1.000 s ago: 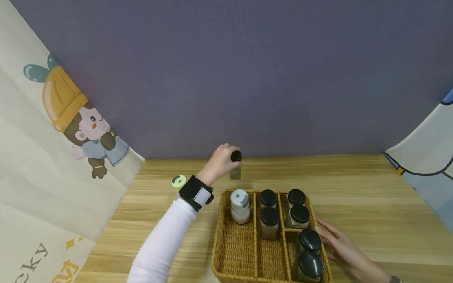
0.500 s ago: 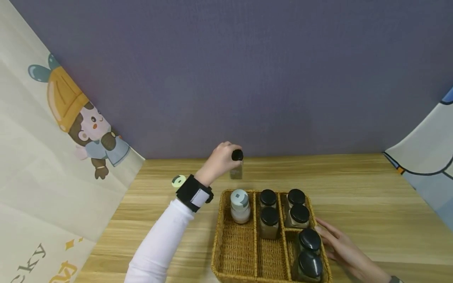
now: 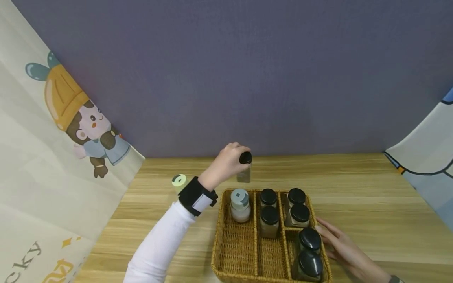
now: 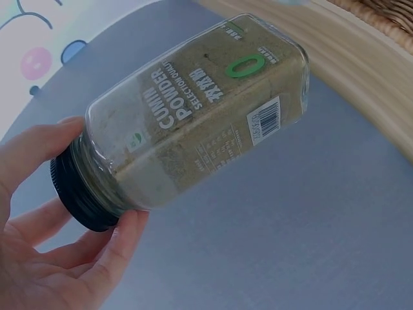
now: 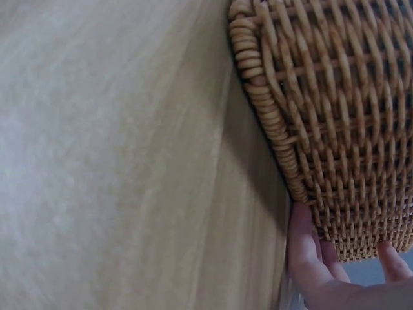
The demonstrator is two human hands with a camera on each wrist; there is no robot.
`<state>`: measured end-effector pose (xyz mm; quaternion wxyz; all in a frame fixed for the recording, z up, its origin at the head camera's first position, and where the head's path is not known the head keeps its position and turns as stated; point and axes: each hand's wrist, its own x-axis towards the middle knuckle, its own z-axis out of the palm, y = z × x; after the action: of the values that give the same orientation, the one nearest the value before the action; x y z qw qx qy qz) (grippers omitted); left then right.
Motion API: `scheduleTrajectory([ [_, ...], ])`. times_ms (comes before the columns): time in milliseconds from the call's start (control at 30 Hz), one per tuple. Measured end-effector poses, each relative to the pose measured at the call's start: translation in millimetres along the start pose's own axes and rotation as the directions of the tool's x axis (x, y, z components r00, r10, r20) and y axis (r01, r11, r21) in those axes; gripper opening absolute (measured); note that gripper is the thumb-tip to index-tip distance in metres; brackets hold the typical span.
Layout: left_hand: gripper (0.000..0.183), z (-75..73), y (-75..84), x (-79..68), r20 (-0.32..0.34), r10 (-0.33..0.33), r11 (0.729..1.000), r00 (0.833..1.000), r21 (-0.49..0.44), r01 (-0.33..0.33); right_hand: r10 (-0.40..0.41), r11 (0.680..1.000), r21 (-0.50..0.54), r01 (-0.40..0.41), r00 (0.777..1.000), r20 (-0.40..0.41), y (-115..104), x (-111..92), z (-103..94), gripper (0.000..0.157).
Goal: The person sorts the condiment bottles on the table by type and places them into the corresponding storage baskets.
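My left hand (image 3: 228, 161) grips a clear glass cumin powder jar (image 4: 200, 110) around its black lid and neck. In the head view it holds this jar behind the basket, lid uppermost. The wicker basket (image 3: 236, 247) stands on the table, divided into compartments. In its left compartment is a white shaker bottle with a pale cap (image 3: 240, 206). Black-lidded jars stand in the middle (image 3: 269, 222) and right compartments (image 3: 310, 265). My right hand (image 3: 337, 245) rests against the basket's right outer wall, fingers mostly straight; in the right wrist view, fingertips (image 5: 302, 223) touch the woven side.
A yellow-green-capped container (image 3: 179, 181) stands on the wooden table (image 3: 368, 196), left of the basket and partly behind my left wrist. A dark blue-grey panel (image 3: 265, 78) rises along the table's back edge. Printed cloths hang at the left (image 3: 32, 157) and right.
My left hand has moved slightly to the right with the cumin powder jar. My right hand and the basket have stayed in place.
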<state>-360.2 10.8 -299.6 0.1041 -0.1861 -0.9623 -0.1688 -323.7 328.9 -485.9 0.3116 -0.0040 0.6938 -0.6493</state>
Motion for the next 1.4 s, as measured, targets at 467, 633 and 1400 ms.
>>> scheduleTrajectory([
  [467, 0.043, -7.4, 19.3, -6.5, 0.044, 0.033, 0.999, 0.998, -0.037, -0.031, -0.016, 1.0, 0.0, 0.016, 1.0, 0.001, -1.8, 0.1, 0.8, 0.069],
  [633, 0.042, -8.9, 24.9, -7.4, 0.051, 0.047, 0.998, 0.998, -0.036, -0.045, -0.003, 1.0, -0.016, 0.003, 1.0, -0.014, -5.3, 2.0, 0.0, 0.07],
  [1400, 0.04, -6.4, 45.6, -18.9, 0.036, 0.143, 0.99, 0.989, -0.02, -0.142, -0.002, 1.0, -0.01, 0.002, 1.0, 0.004, -7.7, 8.6, -6.6, 0.07],
])
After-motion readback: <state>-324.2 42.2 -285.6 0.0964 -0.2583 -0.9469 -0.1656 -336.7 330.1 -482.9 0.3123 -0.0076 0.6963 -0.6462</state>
